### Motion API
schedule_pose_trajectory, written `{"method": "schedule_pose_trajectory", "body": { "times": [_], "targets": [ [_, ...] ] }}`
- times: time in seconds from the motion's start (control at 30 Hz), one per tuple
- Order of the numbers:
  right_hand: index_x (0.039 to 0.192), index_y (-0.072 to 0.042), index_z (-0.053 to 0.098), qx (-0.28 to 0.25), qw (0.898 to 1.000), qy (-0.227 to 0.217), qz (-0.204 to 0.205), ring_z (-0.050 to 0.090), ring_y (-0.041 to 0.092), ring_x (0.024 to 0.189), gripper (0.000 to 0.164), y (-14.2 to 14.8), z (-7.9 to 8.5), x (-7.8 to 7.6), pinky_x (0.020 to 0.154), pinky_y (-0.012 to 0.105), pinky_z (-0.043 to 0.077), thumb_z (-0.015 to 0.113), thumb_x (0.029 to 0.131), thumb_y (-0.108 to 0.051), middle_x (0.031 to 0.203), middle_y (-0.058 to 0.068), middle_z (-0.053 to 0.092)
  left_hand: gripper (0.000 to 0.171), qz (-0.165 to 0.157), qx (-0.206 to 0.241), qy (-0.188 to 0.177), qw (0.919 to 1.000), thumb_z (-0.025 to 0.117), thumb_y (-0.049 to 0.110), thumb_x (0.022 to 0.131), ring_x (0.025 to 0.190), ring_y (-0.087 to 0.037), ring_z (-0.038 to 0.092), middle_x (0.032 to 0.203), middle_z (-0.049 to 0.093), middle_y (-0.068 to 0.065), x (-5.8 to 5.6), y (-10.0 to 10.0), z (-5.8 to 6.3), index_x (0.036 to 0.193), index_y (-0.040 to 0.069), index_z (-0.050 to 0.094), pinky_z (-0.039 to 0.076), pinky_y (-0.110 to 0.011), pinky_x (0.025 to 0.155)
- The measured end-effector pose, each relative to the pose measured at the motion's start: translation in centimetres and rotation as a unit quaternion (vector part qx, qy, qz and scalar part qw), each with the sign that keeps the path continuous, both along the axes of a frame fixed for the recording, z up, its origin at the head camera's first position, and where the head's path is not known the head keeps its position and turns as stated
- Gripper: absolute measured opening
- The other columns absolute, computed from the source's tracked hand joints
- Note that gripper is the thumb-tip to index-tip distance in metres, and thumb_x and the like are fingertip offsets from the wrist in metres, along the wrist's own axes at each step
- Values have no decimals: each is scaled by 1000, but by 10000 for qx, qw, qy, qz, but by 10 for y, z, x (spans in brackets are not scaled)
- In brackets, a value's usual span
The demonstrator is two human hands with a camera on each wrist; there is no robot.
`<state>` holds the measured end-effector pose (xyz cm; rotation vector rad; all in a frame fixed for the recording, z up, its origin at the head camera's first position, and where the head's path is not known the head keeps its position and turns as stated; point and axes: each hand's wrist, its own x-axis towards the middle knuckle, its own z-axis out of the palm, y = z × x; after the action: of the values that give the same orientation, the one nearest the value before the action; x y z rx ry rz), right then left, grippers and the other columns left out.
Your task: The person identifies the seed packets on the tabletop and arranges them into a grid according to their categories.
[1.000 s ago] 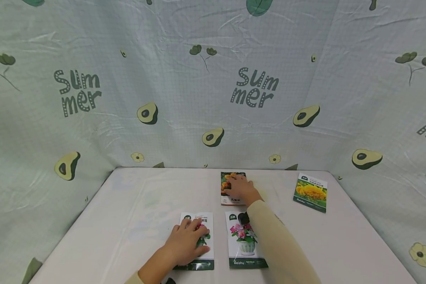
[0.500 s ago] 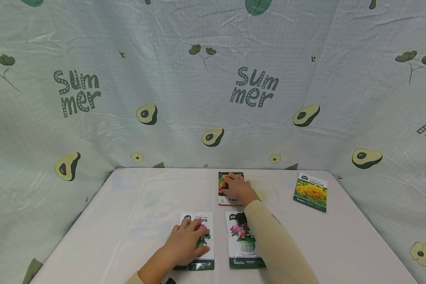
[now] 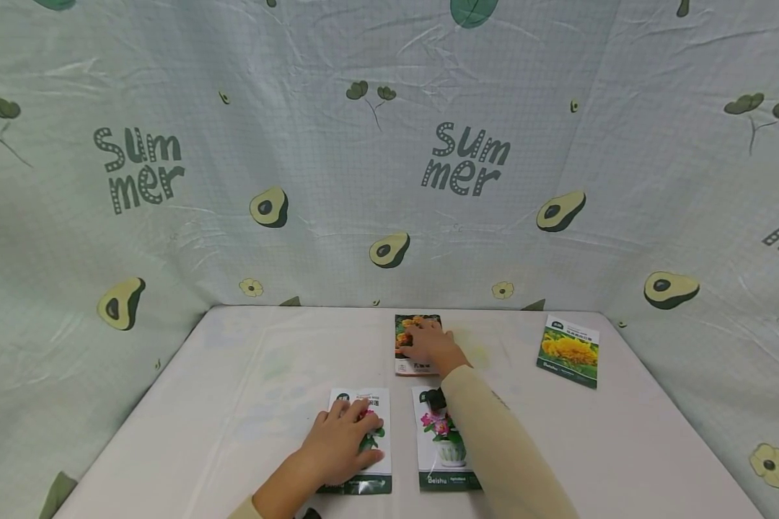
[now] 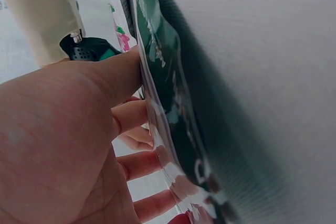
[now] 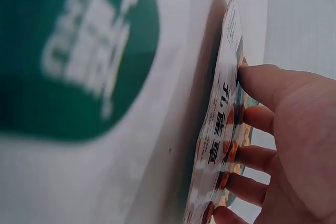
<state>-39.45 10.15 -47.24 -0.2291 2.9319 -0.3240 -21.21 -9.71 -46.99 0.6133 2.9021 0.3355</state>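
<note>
My left hand [image 3: 339, 443] rests with spread fingers on a white seed packet [image 3: 378, 481] with a dark green bottom band. In the left wrist view, thumb and fingertips touch the face of that packet [image 4: 168, 82]; much of its picture is covered. Farther back, my right hand [image 3: 431, 344] presses its fingertips on a seed packet with orange flowers [image 3: 406, 367]. The right wrist view shows this packet [image 5: 214, 142] lying under the fingertips. Below the right forearm, a seed packet with pink flowers in a pot [image 3: 451, 453] is partly hidden by the sleeve.
A seed packet with yellow flowers [image 3: 568, 351] lies slightly turned at the back right of the white table [image 3: 266, 375]. A hanging sheet [image 3: 324, 158] printed with avocados and lettering stands behind the table and at its sides.
The right hand has slid the orange-flower packet a little to the left along the table's back. The left hand and the other packets have stayed in place.
</note>
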Motion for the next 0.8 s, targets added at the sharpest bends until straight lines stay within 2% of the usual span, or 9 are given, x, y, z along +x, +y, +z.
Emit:
{"method": "schedule_pose_trajectory", "body": {
  "times": [0.53,0.8],
  "targets": [
    [154,-28,47,57,10000,33,2,25,35,156,58,-11,-5,-2,120,64,26,57,102,-50,168,6,31,50,-31,-23,-32,10000,68,56,93,135,-39,43,155,48,-10,0,0,0,134,27,63,41,-62,100],
    [153,-29,49,112,9998,10,136,24,34,156,57,-18,-6,-3,119,65,26,56,102,-52,169,4,30,50,-19,-14,-70,10000,68,56,93,136,-40,42,155,48,-9,0,0,1,133,27,64,40,-63,100]
  ]
}}
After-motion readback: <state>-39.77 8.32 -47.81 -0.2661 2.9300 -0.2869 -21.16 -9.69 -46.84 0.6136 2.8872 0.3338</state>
